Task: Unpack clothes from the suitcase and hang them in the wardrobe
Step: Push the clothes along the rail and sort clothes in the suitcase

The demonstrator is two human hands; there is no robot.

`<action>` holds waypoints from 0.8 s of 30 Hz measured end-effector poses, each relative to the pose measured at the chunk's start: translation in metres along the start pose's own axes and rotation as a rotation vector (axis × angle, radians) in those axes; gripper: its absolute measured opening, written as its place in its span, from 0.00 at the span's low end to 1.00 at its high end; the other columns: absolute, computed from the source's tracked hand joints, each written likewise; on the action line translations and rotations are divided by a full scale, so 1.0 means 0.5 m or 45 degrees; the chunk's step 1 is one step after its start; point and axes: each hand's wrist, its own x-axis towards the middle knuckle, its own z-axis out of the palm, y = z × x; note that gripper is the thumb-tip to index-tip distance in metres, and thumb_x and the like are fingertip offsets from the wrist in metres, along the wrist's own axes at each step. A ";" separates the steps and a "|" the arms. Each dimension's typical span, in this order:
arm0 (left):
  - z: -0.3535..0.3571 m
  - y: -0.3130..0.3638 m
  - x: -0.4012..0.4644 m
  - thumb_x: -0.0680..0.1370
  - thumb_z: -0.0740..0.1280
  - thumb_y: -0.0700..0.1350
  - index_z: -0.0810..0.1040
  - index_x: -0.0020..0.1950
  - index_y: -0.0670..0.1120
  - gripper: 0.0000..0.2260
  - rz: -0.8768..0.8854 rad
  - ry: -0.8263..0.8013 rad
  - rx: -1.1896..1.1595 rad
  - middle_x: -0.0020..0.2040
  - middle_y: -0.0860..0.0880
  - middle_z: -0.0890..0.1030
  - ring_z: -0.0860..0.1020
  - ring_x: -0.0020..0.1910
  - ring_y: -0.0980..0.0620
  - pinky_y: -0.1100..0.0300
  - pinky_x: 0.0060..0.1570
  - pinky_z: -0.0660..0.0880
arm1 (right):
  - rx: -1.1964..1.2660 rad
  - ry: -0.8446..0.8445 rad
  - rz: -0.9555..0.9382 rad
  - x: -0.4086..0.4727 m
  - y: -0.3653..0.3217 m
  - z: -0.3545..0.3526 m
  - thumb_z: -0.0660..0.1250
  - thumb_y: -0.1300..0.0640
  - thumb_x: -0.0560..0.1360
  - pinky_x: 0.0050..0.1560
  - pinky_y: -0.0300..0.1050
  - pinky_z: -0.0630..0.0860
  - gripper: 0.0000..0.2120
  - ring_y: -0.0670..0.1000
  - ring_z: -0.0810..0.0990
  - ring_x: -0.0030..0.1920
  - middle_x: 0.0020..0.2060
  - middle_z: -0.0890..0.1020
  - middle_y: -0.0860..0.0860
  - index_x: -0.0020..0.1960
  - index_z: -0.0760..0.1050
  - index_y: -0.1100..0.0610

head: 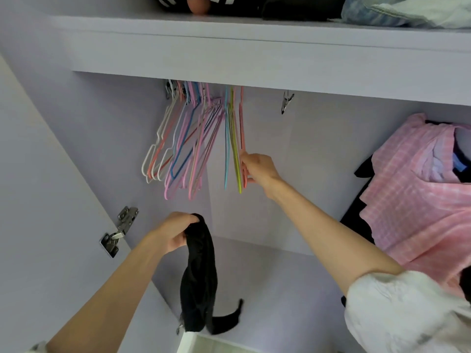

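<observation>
The right hand point(257, 169), at about three o'clock from the centre of the view, has its grip closed on the lower edge of a salmon-pink thin wire hanger point(243, 138), fingers curled round the bar; that hanger hangs just beside a yellow-green wire hanger point(235, 149) and a light-blue wire hanger point(226, 149), all three touching or nearly so; the rail itself is hidden behind the lilac shelf edge point(254, 64), so how the hooks sit cannot be told. The left hand point(175, 233), at seven o'clock, has its grip bunched tight round the top of a limp black knitted garment point(198, 271), which dangles down towards six o'clock with a tail of cloth trailing out to the right.

The likely trouble: a pull on the pink hanger could drag its two neighbours along, since they lie so close, and tip them off the rail; the dense tangled cluster of pastel wire hangers point(183, 149) at eleven o'clock looks knotted and could snag if anything swings into it. Lifting the hook blind, under the shelf edge, may catch it. The black garment is held by one bunched end only, so it may slip or twist before it can be threaded on one-handed; the loose tail could catch the metal door hinge point(119, 230) at nine o'clock. The pink checked shirt point(420, 200) at three o'clock already hangs, well apart.
</observation>
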 end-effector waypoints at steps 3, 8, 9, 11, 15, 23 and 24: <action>-0.018 0.004 0.002 0.76 0.60 0.33 0.72 0.40 0.38 0.06 0.024 0.090 0.077 0.35 0.43 0.74 0.74 0.34 0.48 0.58 0.33 0.71 | -0.071 0.045 -0.016 0.011 -0.019 0.014 0.60 0.54 0.78 0.49 0.49 0.78 0.15 0.54 0.77 0.39 0.32 0.77 0.53 0.35 0.75 0.59; -0.036 0.001 0.000 0.75 0.61 0.33 0.70 0.38 0.39 0.07 0.026 0.123 0.173 0.34 0.44 0.73 0.73 0.34 0.48 0.58 0.34 0.72 | -0.044 0.197 -0.053 0.028 -0.018 0.016 0.58 0.56 0.79 0.44 0.48 0.76 0.15 0.52 0.75 0.35 0.36 0.78 0.55 0.47 0.80 0.65; -0.039 0.001 0.001 0.75 0.61 0.33 0.70 0.37 0.39 0.07 0.027 0.123 0.184 0.34 0.43 0.73 0.74 0.34 0.47 0.58 0.34 0.72 | 0.006 0.220 -0.052 0.032 -0.018 0.012 0.57 0.58 0.79 0.39 0.48 0.75 0.14 0.52 0.74 0.34 0.35 0.77 0.54 0.48 0.79 0.63; -0.043 0.000 0.004 0.75 0.61 0.33 0.71 0.38 0.38 0.06 0.027 0.106 0.169 0.34 0.43 0.73 0.74 0.34 0.47 0.57 0.34 0.72 | 0.166 0.227 -0.047 0.035 -0.025 -0.002 0.56 0.59 0.80 0.24 0.40 0.68 0.10 0.49 0.68 0.29 0.31 0.71 0.50 0.52 0.76 0.57; -0.041 0.000 0.010 0.76 0.61 0.35 0.73 0.43 0.36 0.03 -0.005 0.091 0.081 0.35 0.42 0.75 0.76 0.34 0.47 0.58 0.33 0.72 | 0.303 0.283 -0.143 0.039 -0.028 -0.033 0.53 0.58 0.82 0.22 0.32 0.62 0.13 0.43 0.63 0.27 0.31 0.66 0.44 0.61 0.72 0.52; -0.003 -0.005 0.019 0.73 0.64 0.43 0.70 0.40 0.43 0.06 -0.056 0.122 0.093 0.34 0.46 0.69 0.70 0.32 0.49 0.60 0.33 0.69 | 0.236 0.269 -0.194 0.021 0.016 -0.074 0.52 0.63 0.80 0.23 0.31 0.64 0.11 0.44 0.65 0.30 0.37 0.69 0.46 0.57 0.69 0.57; 0.001 -0.005 0.018 0.73 0.64 0.43 0.69 0.39 0.43 0.06 -0.068 0.084 0.098 0.33 0.46 0.69 0.70 0.32 0.49 0.60 0.33 0.68 | 0.250 0.285 -0.213 0.021 0.023 -0.078 0.52 0.62 0.80 0.25 0.31 0.63 0.09 0.43 0.65 0.30 0.35 0.68 0.45 0.55 0.70 0.56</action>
